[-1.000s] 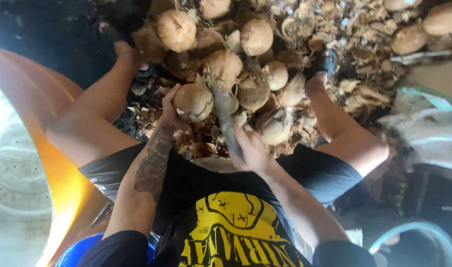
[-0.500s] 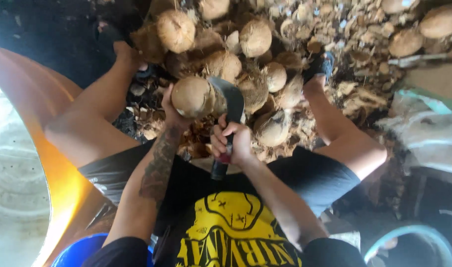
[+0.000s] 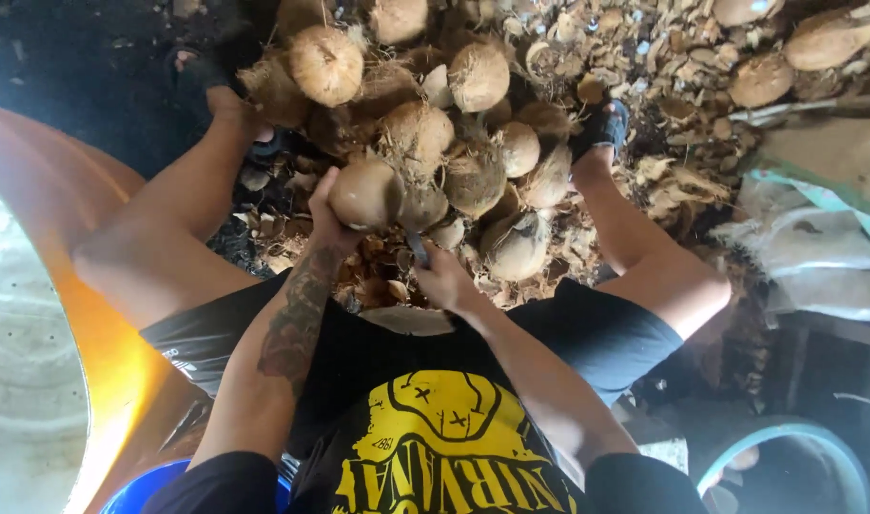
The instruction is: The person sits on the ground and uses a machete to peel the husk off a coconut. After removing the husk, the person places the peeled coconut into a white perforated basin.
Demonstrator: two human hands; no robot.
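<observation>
Gripping coconut (image 3: 363, 193), blade (image 3: 418, 249) apparently lowered since

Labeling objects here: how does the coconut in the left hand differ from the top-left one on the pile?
The held coconut is gripped by the left hand between the knees; the pile coconut lies loose, farther out. The held one looks smoother and browner; the pile one is paler, with husk fibres trailing. Both are round, husked and similar in size.
</observation>
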